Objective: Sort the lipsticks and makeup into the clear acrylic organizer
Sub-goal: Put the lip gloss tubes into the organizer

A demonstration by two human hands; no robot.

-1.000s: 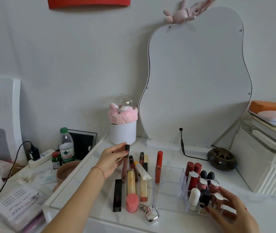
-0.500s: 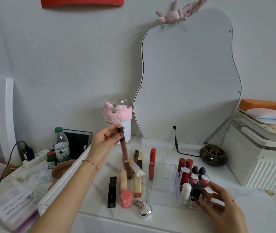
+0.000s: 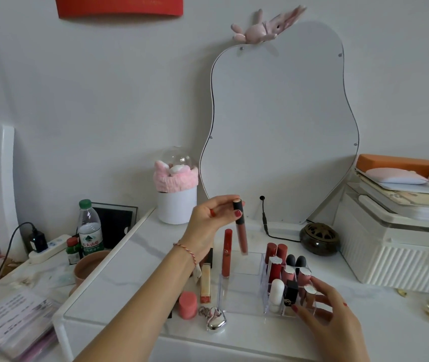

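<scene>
The left hand (image 3: 209, 220) is clamped on a lip gloss (image 3: 240, 229), pinching it by the dark cap between thumb and fingertips so the tube hangs almost upright, tip down — a hold that looks meant to let it drop straight into a slot. The tube's lower end hangs above the rear open bay of the organizer (image 3: 244, 299), just right of that hand and clear of the bench (image 3: 135, 278).

The right hand (image 3: 331, 314) lies against the organizer's near right corner, fingers spread and loosely curled on the clear wall, closed on nothing; I judge it is there to steady the light box while things go in. Just beyond its fingertips the small cells hold lipsticks (image 3: 276, 257) standing on end, packed close, which keeps the wider bays to its left free for long tubes.

Below the left hand, a red gloss (image 3: 227, 253) lies flat on the bench, touching the organizer's left wall, with a gold tube (image 3: 205, 283) and a pink pot (image 3: 187, 304) nearer the wrist — all not yet sorted. The task seems about half done.
</scene>
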